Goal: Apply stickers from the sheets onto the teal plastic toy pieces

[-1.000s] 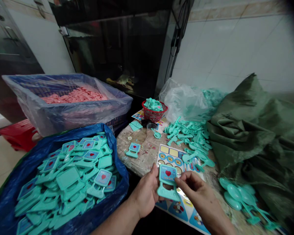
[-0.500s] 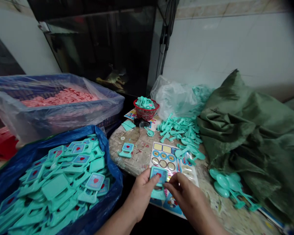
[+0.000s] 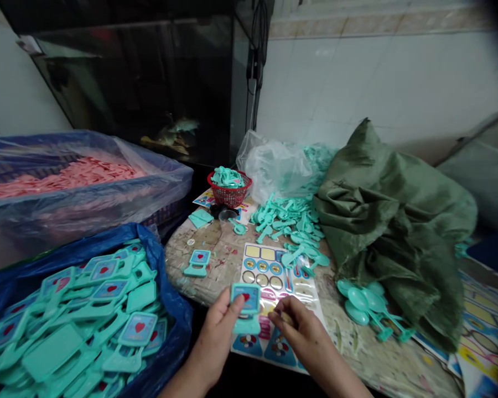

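Observation:
My left hand [image 3: 219, 326] grips a teal plastic toy monitor [image 3: 246, 301] with a blue heart sticker on its screen, thumb over the front. Just right of it, my right hand [image 3: 296, 323] is closed, thumb and fingertips pinched together; whatever they may hold is hidden. Both hands are above a sticker sheet [image 3: 263, 265] printed with round dials, thermometers and other shapes. Another toy monitor with a heart sticker [image 3: 199, 261] stands on the table, left of the sheet.
A blue-lined container [image 3: 178, 309] at the left is heaped with teal monitors. Behind it sits a plastic-lined crate [image 3: 157, 188] of pink pieces. A red basket [image 3: 229, 194], teal spoon-like pieces [image 3: 290, 218], a green cloth sack [image 3: 390, 221] and teal spoons [image 3: 363, 304] are on the table [image 3: 216, 287].
The view has turned to the right, so things appear further left. My right hand has drawn away from the toy monitor, leaving a gap. My left hand still holds it.

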The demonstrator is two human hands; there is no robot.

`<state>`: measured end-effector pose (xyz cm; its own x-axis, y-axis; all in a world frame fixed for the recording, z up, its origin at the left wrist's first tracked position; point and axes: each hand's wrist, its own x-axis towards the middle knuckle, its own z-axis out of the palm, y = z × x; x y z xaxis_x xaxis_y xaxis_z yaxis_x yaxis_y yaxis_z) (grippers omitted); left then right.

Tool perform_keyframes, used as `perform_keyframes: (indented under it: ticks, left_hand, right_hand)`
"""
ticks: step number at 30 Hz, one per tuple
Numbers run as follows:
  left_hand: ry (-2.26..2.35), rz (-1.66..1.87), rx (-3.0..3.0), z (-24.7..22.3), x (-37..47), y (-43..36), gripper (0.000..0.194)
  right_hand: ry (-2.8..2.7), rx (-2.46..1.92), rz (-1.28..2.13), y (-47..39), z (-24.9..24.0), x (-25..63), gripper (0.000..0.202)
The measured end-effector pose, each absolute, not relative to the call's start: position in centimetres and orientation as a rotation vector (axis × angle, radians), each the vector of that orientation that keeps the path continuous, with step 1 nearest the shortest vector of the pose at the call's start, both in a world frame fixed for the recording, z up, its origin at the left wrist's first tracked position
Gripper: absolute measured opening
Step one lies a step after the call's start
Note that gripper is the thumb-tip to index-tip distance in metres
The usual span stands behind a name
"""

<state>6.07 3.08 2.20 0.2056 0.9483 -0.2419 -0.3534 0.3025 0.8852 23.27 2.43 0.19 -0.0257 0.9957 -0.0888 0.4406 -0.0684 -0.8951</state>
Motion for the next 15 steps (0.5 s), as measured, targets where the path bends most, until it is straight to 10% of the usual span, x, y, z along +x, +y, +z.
perform_keyframes:
  ticks: [15]
  left_hand:
    - [1.812,1.280,1.894,-4.4,2.0,11.0,0.046]
  right_hand:
    - [-1.189,-2.036,0.366,8.8,1.0,45.0,0.021]
